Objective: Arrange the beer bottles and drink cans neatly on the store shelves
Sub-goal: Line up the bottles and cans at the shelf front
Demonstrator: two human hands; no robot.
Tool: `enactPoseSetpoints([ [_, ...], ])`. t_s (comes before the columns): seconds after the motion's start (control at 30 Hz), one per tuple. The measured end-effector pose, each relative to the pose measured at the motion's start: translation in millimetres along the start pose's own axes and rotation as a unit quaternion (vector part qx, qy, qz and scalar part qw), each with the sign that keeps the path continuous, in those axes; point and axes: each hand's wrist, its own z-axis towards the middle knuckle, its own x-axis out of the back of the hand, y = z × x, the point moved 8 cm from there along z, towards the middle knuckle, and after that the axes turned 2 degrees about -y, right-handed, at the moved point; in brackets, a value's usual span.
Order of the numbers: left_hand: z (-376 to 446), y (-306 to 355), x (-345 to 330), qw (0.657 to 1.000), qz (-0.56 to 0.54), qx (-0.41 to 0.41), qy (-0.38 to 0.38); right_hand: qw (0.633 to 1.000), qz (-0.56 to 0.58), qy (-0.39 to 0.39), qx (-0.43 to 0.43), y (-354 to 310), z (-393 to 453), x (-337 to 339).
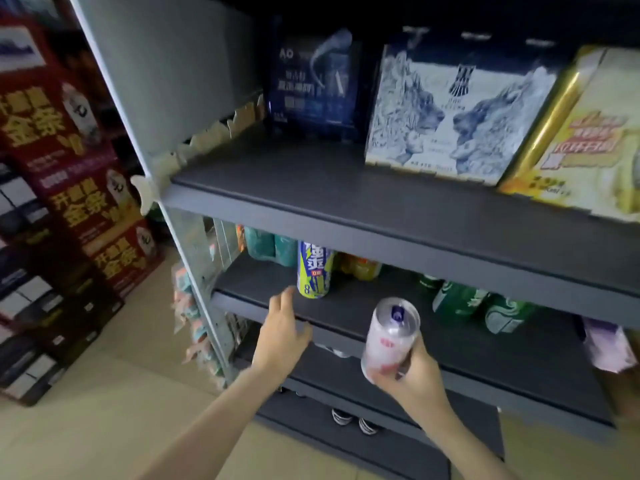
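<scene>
Hard to see: the whole view is smeared by motion, so I can read almost no print on the packs; the rear of the middle shelf (346, 306) is dark, and the upper shelf (346, 188) cuts off the tops of the cans there.
Cut off: a pale purple pack (609, 348) at the right end of the middle shelf is only partly in frame.
My right hand (412, 372): fingers wrapped round the lower half of a white and pink can (389, 336), tilted with its silver top towards me, in front of the middle shelf edge.
My left hand (284, 330): fingers loosely spread and holding nothing, over the front lip of the middle shelf, just beside a green and blue can (313, 271) that stands upright; I cannot tell whether a fingertip touches it.
Middle shelf: teal cans (273, 245) at the back left, a yellow-orange bottle (362, 268), green cans (481, 304) to the right.
Upper shelf: a dark blue box (311, 81), a white and blue box (457, 112), a gold box (585, 133).
Floor at left: stacked red cartons (69, 161).
</scene>
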Motion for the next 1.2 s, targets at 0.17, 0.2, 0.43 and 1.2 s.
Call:
enactPoseSetpoints([
  [0.17, -28, 89, 127, 0.962, 0.125, -0.229, 0.077, 0.996, -0.006, -0.074, 0.039, -103, -62, 28],
  [0.2, -30, 114, 151, 0.948, 0.134, -0.27, 0.1, 0.996, -0.012, -0.049, 0.07, -132, -63, 44],
  [0.43, -48, 258, 248, 0.865, 0.003, -0.444, 0.233, 0.958, 0.023, 0.087, 0.273, -308, -79, 145],
  [1.2, 44, 225, 373, 0.935, 0.077, -0.138, 0.319, 0.94, -0.053, 0.08, 0.329, -490, 3, 120],
])
